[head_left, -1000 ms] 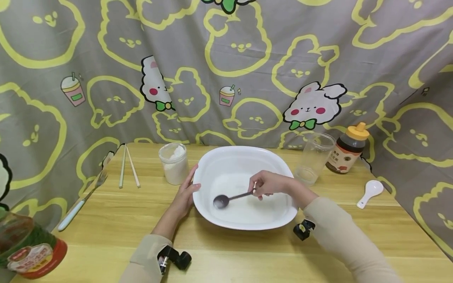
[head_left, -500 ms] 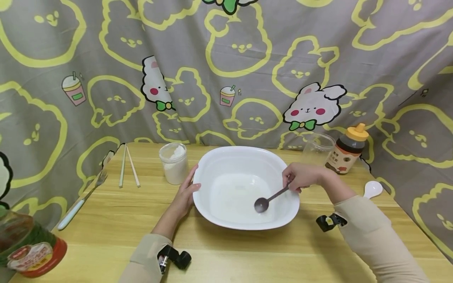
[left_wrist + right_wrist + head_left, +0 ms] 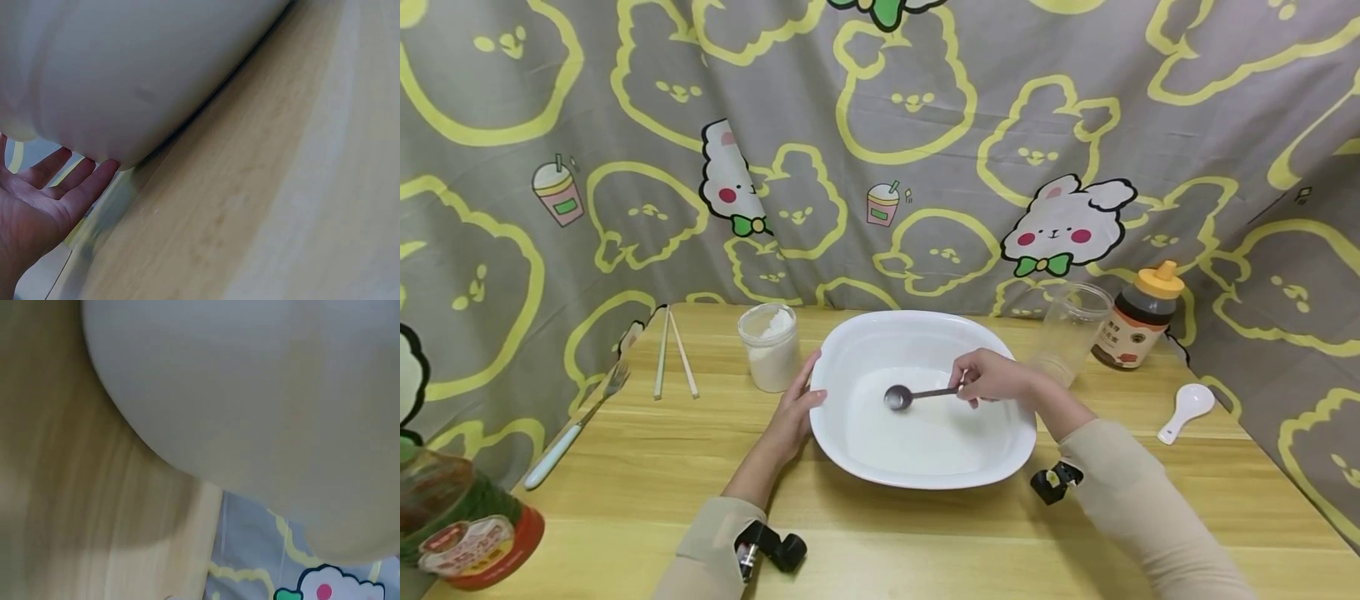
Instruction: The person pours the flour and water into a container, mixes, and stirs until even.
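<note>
A white oval basin (image 3: 922,479) with pale whitish liquid in its bottom stands on the wooden table. My left hand (image 3: 793,411) holds its left side, thumb over the rim and fingers against the outer wall; in the left wrist view those fingertips (image 3: 107,167) touch the wall. Over the basin, my right hand (image 3: 988,377) pinches the handle of a dark long-handled spoon (image 3: 898,398). The spoon's bowl points left, in the liquid near the middle. In the right wrist view the basin's outer wall (image 3: 206,412) fills most of the frame and hides the right hand and spoon.
A jar of white powder (image 3: 772,358) stands left of the basin, chopsticks (image 3: 683,354) and a fork (image 3: 576,429) farther left. Behind right are a clear plastic cup (image 3: 1070,329) and a yellow-capped bottle (image 3: 1135,321). A white spoon (image 3: 1187,410) lies at right; a red-lidded container (image 3: 475,533) is front left.
My right hand first swung right and nearer with the spoon, then back left, carrying the spoon's bowl round the basin. The left hand has stayed on the basin's rim.
</note>
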The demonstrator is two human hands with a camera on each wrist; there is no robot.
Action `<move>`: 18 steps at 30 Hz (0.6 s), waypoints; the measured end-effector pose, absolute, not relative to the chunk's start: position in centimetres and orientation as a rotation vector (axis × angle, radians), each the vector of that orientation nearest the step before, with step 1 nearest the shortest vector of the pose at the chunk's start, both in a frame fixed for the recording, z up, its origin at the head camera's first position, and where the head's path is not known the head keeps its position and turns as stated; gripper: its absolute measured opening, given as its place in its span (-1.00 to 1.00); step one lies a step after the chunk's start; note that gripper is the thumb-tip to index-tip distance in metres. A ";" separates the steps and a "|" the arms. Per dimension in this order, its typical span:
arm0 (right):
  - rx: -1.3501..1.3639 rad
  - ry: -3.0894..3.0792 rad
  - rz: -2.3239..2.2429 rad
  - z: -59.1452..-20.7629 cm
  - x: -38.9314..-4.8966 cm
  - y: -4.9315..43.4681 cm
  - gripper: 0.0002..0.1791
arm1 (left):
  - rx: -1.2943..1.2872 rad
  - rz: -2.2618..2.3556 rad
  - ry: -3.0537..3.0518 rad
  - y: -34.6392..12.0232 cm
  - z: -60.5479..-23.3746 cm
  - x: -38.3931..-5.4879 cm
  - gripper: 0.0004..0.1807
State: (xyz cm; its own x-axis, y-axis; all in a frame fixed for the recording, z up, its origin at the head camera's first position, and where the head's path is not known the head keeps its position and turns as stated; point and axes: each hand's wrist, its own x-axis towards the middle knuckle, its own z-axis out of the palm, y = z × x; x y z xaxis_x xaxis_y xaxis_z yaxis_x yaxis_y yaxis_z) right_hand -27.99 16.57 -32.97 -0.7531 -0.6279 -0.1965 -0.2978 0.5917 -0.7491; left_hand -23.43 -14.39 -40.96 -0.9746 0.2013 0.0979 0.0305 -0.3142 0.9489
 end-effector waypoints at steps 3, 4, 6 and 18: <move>-0.797 2.313 -0.963 -32.9 -27.4 16.7 -0.91 | 0.304 2.449 1.769 -14.4 -41.0 -23.4 -0.27; -0.806 2.299 -0.945 -32.6 -27.2 17.0 -0.90 | 0.307 2.449 1.767 -14.4 -41.0 -23.4 -0.27; -0.806 2.303 -0.903 -32.0 -27.0 17.7 -0.89 | 0.311 2.453 1.763 -14.4 -41.0 -23.4 -0.27; -0.617 2.609 -0.860 -31.3 -27.6 18.0 -0.87 | 0.287 2.451 1.767 -14.4 -40.9 -23.4 -0.27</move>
State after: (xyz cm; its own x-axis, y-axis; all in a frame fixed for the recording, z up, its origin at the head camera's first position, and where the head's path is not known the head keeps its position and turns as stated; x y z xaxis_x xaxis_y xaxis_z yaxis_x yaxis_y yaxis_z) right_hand -27.56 18.04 -31.27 -0.8537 -0.4935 -0.1666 -0.2976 0.7247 -0.6215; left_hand -23.39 -14.37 -40.92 -0.9765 0.1957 0.0900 0.0236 -0.3183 0.9477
